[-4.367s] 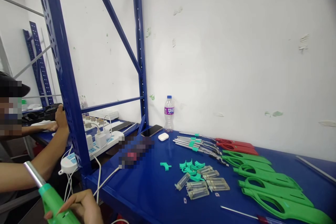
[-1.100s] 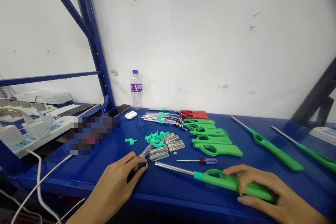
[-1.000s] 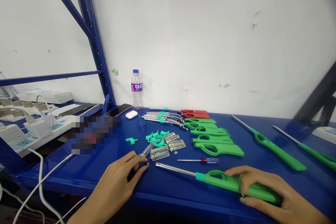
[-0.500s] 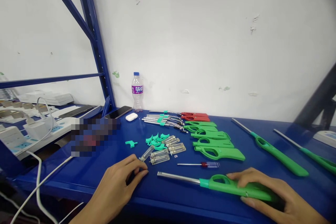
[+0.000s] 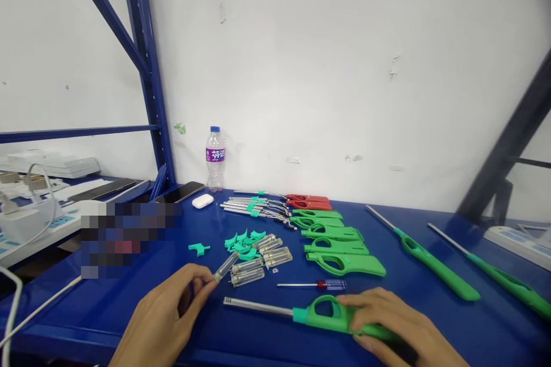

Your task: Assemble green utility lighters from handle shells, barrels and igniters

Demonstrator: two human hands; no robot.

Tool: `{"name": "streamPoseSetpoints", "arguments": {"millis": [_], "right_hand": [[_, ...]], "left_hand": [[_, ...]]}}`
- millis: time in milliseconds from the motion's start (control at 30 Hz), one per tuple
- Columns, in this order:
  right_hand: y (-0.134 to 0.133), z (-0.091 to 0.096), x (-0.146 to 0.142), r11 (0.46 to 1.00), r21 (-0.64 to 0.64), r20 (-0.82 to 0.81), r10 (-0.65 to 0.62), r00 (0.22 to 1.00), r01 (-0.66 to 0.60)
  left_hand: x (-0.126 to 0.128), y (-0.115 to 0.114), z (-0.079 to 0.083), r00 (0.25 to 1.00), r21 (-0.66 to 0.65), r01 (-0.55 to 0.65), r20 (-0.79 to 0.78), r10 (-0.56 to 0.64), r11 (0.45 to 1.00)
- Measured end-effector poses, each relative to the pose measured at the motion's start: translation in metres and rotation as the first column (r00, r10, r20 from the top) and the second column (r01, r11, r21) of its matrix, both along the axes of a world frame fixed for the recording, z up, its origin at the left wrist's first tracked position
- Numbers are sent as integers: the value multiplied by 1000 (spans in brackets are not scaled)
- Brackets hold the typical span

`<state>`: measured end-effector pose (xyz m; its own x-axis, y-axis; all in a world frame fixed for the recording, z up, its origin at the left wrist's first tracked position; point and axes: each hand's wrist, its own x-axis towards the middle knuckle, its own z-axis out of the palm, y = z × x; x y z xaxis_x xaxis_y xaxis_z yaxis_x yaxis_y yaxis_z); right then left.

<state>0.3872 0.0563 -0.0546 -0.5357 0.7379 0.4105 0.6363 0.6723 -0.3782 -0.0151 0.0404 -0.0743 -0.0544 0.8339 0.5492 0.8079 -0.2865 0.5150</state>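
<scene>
My left hand (image 5: 166, 315) is closed in a pinch, fingertips at the near end of a clear fuel tank (image 5: 227, 265) that lies slanted on the blue table. My right hand (image 5: 387, 324) is wrapped round the handle of a green stick lighter (image 5: 329, 315), whose metal tube points left above the tabletop near the front edge. Beyond the lighter lies a screwdriver (image 5: 329, 285) with a clear and red handle. Several more clear tanks (image 5: 247, 276) sit beside a heap of teal triggers (image 5: 243, 243), and a single teal trigger (image 5: 198, 249) lies apart to the left.
Green lighter casings (image 5: 350, 264) and red ones (image 5: 309, 202) are lined up behind, next to metal tubes with wires (image 5: 249, 206). Two other green lighters (image 5: 434, 264) lie at right. A bottle (image 5: 215, 160), a white case (image 5: 202, 201) and a phone (image 5: 179, 191) stand or lie at the back left.
The view has shifted slightly. My right hand has slid the green lighter to the left. My left fingertips have drawn back a little to the left, onto the near end of the slanted tank.
</scene>
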Motion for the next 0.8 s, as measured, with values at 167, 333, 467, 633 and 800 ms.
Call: {"name": "streamPoseSetpoints", "arguments": {"millis": [167,333,467,633,800], "right_hand": [[2,7,-22,975,196,132,80,988,-105],[11,32,-37,970,228,156,49,987,-84],[18,54,-43,988,118,184,77,980,-100],[19,44,-30,994,105,126,0,992,-13],[15,23,-21,997,75,118,14,993,-23]], "left_hand": [[1,-6,-2,995,139,-95,55,89,986],[6,-9,-8,989,194,-145,44,139,970],[8,-10,-11,987,155,-156,52,150,975],[6,-10,-10,997,119,-64,-31,68,991],[7,-7,-1,988,149,-78,-124,97,986]]}}
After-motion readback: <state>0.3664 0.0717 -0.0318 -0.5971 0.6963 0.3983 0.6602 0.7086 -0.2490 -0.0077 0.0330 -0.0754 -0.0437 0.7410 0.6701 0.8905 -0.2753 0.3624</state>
